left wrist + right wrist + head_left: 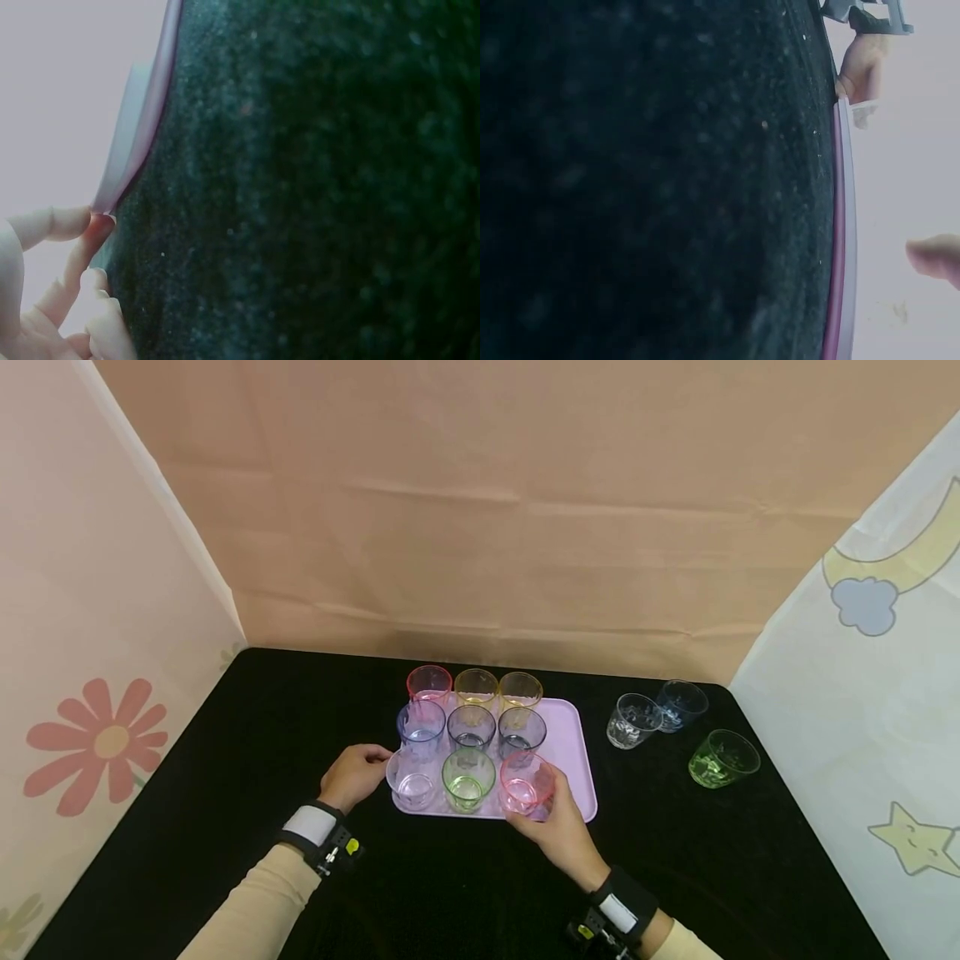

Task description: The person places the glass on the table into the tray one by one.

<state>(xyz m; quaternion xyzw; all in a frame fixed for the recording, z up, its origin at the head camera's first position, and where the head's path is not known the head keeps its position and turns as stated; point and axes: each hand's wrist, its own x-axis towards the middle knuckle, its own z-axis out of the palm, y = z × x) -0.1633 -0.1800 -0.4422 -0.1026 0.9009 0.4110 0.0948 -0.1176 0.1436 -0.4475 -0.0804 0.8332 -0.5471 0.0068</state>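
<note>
A pink tray (567,752) carries rows of tinted drinking glasses. My left hand (356,777) is at the tray's left edge; in the left wrist view its thumb and forefinger pinch the tray rim (139,120). With my right hand (557,827) I hold a pink glass (527,783) at the tray's front right, thumb in front and fingers round its right side. Beside it stand a green glass (468,781) and a clear glass (412,782). Behind are a blue glass (421,731) and two grey ones, then a red glass (429,685) and two yellow ones.
Off the tray, on the black table (465,893), a clear glass (630,724), a bluish glass (681,707) and a green glass (722,762) stand at the right. A brown sheet (510,552) hangs behind the table, with patterned sheets at both sides.
</note>
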